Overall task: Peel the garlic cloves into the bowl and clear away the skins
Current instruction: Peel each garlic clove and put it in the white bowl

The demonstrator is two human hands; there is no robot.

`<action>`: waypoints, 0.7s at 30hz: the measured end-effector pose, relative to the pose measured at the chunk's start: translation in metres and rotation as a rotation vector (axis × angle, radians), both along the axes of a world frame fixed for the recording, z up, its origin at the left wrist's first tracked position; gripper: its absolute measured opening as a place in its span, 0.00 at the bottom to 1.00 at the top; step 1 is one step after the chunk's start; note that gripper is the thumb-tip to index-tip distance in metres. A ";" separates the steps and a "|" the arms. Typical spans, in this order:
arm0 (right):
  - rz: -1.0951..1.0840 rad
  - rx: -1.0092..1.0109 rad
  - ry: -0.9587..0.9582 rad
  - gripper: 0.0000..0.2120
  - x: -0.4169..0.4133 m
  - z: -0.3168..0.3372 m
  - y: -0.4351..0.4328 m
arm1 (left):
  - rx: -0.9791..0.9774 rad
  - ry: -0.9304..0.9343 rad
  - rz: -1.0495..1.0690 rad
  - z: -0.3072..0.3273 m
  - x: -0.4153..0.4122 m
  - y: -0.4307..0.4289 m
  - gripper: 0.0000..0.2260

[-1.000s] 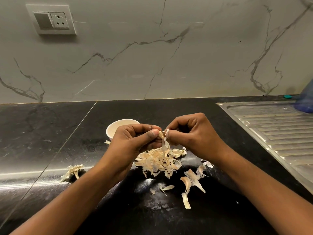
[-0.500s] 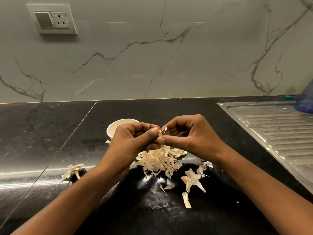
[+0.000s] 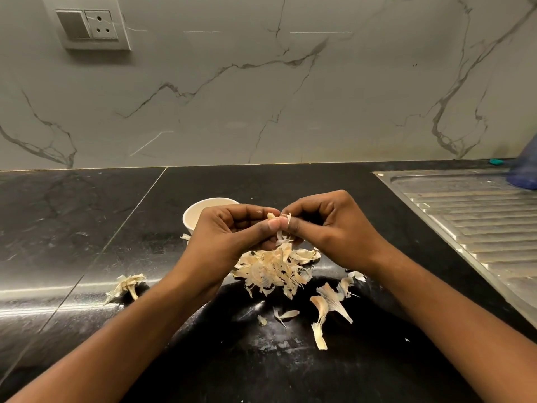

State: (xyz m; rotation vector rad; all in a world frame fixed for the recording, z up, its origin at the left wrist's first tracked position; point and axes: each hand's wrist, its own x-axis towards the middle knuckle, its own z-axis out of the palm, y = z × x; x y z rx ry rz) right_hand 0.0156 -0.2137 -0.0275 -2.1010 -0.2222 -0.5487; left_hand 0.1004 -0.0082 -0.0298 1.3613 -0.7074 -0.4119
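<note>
Pinching clove (image 3: 272, 216) between curled fingertips of left hand (image 3: 229, 237) and right hand (image 3: 328, 228), just right of bowl (image 3: 197, 212). May pop free under a hard tug, landing among skins (image 3: 273, 269) in front of bowl; may leave scraps stuck.

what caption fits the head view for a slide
Left hand and right hand pinch a garlic clove above the skin pile, white bowl behind.
</note>
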 end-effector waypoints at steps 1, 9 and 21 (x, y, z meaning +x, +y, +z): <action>-0.011 0.006 -0.008 0.04 0.000 0.000 0.001 | 0.007 -0.005 -0.003 0.000 0.001 0.000 0.15; -0.179 0.120 -0.087 0.04 -0.002 0.008 -0.013 | 0.013 0.040 -0.026 -0.002 0.005 0.000 0.14; -0.016 -0.026 0.195 0.08 -0.004 0.008 -0.019 | 0.209 -0.396 0.370 0.013 0.033 0.024 0.07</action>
